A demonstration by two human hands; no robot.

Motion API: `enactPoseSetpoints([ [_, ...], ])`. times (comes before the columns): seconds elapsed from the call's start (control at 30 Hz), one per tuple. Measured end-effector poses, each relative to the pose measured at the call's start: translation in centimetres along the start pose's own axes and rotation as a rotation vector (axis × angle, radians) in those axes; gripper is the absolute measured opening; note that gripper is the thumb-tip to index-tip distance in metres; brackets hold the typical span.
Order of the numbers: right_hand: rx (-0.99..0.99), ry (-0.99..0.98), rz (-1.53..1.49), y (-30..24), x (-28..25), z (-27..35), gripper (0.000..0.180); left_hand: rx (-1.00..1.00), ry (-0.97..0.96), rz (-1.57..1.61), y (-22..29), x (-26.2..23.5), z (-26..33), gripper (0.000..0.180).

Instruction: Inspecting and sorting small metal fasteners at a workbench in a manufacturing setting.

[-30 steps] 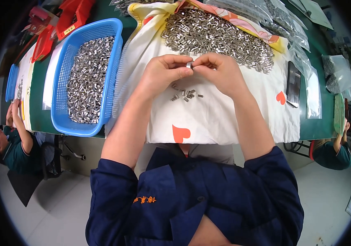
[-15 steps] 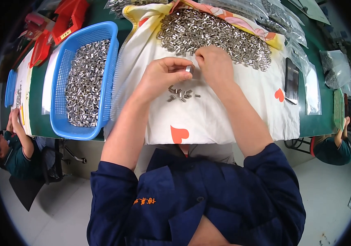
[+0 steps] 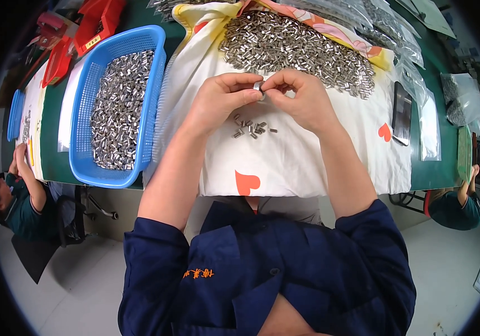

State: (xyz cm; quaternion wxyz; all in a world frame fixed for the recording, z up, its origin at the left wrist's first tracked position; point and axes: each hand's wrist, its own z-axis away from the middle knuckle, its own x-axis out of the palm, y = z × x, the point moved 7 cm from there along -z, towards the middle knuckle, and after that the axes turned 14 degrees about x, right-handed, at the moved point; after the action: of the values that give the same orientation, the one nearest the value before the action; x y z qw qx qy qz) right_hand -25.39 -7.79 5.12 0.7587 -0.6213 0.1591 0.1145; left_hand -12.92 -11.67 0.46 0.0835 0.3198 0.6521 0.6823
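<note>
Left hand (image 3: 213, 103) pinches shiny metal piece (image 3: 258, 86), long side pointing roughly away from body; right hand (image 3: 302, 101) just at its right, fingers curled, grip unclear; cylinder pile (image 3: 296, 47) just beyond both

R hand (image 3: 302, 101) back from pile (image 3: 296, 47) edge, at metal pc (image 3: 258, 86) in L hand (image 3: 216, 102).

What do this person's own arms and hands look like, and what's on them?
The left hand and right hand are ungloved, with no watch or bracelet visible. The forearms are bare below loose, dark navy sleeves ending near the elbows.
</note>
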Motion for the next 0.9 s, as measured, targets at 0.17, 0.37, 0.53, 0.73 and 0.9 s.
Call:
enactPoseSetpoints([
  [0.17,-0.041,0.043,0.065,-0.5,-0.1,0.4,0.009,-0.020,0.024,-0.028,-0.1,-0.1,0.1,0.028],
  [0.37,-0.049,0.016,0.096,-0.4,0.3,0.4,0.009,-0.020,-0.025,-0.142,0.2,0.0,0.4,0.028],
  [0.53,0.061,-0.122,-0.211,1.9,-0.1,-1.0,0.011,-0.046,-0.077,0.008,0.1,0.5,0.2,0.028],
  [0.73,-0.024,0.182,0.201,0.7,-2.2,-2.0,0.009,-0.105,-0.209,-0.173,-0.4,1.7,0.7,0.027],
  [0.9,-0.423,0.395,0.805,0.0,0.7,-2.8,0.010,-0.073,-0.261,-0.187,-0.4,2.0,0.6,0.025],
])
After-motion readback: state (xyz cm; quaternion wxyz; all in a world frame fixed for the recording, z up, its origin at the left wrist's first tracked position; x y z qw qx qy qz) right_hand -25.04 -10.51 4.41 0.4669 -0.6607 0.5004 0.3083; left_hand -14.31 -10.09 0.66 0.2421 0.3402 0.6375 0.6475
